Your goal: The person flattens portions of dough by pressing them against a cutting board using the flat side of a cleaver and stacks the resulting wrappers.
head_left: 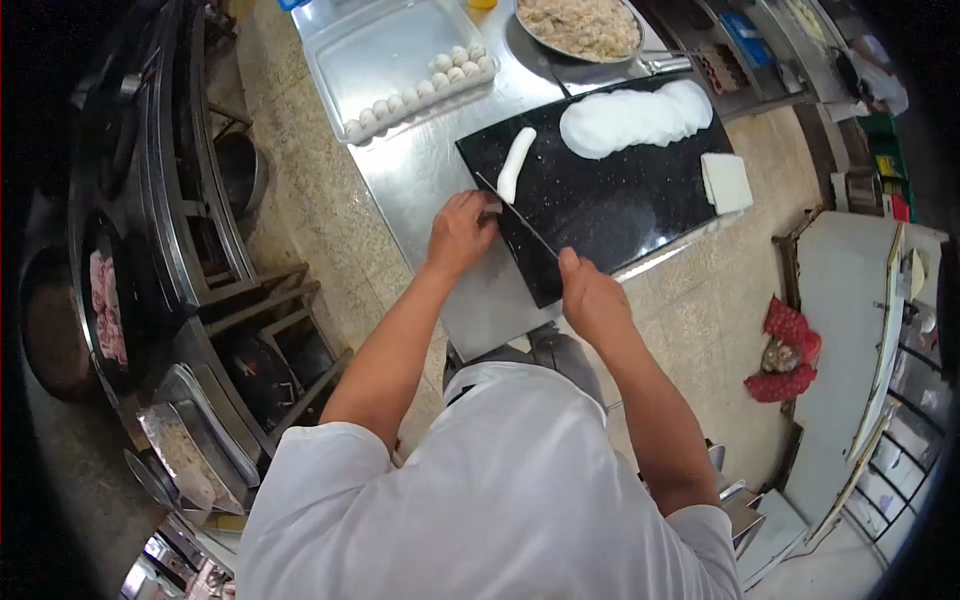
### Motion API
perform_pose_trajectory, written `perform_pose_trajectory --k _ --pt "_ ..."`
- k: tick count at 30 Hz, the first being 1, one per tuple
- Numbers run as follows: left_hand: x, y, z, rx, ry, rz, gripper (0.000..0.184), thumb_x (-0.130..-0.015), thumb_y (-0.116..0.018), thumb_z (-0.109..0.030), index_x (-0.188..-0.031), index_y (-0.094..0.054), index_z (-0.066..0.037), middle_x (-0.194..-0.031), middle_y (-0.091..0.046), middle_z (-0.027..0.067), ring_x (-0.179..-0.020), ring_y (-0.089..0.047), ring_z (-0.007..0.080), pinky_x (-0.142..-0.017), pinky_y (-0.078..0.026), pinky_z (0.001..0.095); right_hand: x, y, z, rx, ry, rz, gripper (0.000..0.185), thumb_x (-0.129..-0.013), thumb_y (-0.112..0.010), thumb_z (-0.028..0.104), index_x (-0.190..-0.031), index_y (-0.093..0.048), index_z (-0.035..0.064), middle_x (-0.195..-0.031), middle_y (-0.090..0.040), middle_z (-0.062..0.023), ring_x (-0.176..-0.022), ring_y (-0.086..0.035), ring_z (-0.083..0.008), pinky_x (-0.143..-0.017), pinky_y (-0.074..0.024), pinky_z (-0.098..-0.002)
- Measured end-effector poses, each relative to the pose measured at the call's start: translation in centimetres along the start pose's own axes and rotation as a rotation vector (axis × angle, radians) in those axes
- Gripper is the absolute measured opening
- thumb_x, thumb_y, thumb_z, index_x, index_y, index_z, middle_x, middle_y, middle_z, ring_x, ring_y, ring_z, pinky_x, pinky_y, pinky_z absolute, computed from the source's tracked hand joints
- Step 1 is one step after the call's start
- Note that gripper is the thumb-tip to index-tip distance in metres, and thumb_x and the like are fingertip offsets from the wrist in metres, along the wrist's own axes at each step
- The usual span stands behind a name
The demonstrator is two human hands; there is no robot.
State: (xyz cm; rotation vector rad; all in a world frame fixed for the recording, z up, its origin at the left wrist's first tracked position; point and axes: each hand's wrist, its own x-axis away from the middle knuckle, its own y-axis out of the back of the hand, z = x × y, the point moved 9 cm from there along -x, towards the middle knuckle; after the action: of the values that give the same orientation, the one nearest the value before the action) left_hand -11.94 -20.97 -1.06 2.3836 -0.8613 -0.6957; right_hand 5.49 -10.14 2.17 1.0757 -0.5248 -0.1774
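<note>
My right hand (592, 296) is closed around the handle of a long thin knife (530, 228), whose blade slants up and left over the near left part of a black board (620, 210). Beside the blade, my left hand (463, 232) has its fingers curled together at the board's left edge; what they pinch, if anything, is hidden. Just above the blade lies a white roll of dough (516, 165). Farther back on the board, thin white round wrappers (637, 120) overlap in a row. A folded white cloth (727, 183) rests at the right edge.
Behind the board stands a bowl of pale filling (582, 27). A clear plastic tray (385, 50) on the metal table (390, 170) holds several small white balls (425, 88) along its near side. Stoves and pans (60, 320) line the left. Red net bags (785, 350) lie right.
</note>
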Motion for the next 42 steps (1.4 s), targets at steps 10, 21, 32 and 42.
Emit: perform_pose_trajectory --k 10,21,32,42 --pt "2.4 -8.0 -7.6 -0.446 -0.259 0.866 0.040 -0.099 -0.059 -0.044 -0.086 -0.074 -0.009 -0.096 -0.070 0.0144 -0.110 -0.063 0.0346 -0.090 -0.049 0.0520 14.0 -2.6 -10.8 -0.580 -0.240 0.024 0.015 -0.097 -0.061 0.016 -0.100 -0.055 0.0024 -0.087 -0.067 -0.0240 -0.081 -0.064 -0.0477 -0.071 -0.0518 -0.0506" --pt "-0.8 -20.0 -13.5 -0.491 -0.547 0.680 0.061 -0.102 -0.045 -0.058 -0.154 -0.045 -0.027 -0.164 -0.031 0.0134 -0.154 -0.019 0.0409 -0.121 -0.011 0.0669 4.9 7.5 -28.6 -1.119 -0.352 -0.755 0.038 -0.104 -0.059 0.040 -0.099 -0.059 0.0019 -0.075 -0.061 -0.0049 -0.062 -0.058 -0.0119 -0.057 -0.0461 -0.0280" --pt "-0.9 -18.2 -15.6 -0.383 -0.626 0.722 0.067 -0.100 -0.046 -0.062 -0.156 -0.043 -0.025 -0.165 -0.033 0.0106 -0.156 -0.018 0.0353 -0.125 -0.008 0.0599 8.5 -4.3 -19.4 -0.783 -0.483 0.080 0.038 -0.096 -0.068 0.037 -0.104 -0.064 0.0005 -0.083 -0.069 -0.0163 -0.071 -0.066 -0.0304 -0.070 -0.0522 -0.0455" --pt "-3.5 -22.5 -13.5 -0.447 -0.769 0.861 0.071 -0.096 -0.048 -0.065 -0.154 -0.046 -0.024 -0.163 -0.036 0.0091 -0.155 -0.024 0.0321 -0.124 -0.011 0.0600 1.0 -3.0 -18.6 -0.691 -0.257 0.301 0.051 -0.086 -0.075 0.045 -0.101 -0.068 -0.0036 -0.097 -0.072 -0.0270 -0.093 -0.071 -0.0431 -0.082 -0.0534 -0.0488"
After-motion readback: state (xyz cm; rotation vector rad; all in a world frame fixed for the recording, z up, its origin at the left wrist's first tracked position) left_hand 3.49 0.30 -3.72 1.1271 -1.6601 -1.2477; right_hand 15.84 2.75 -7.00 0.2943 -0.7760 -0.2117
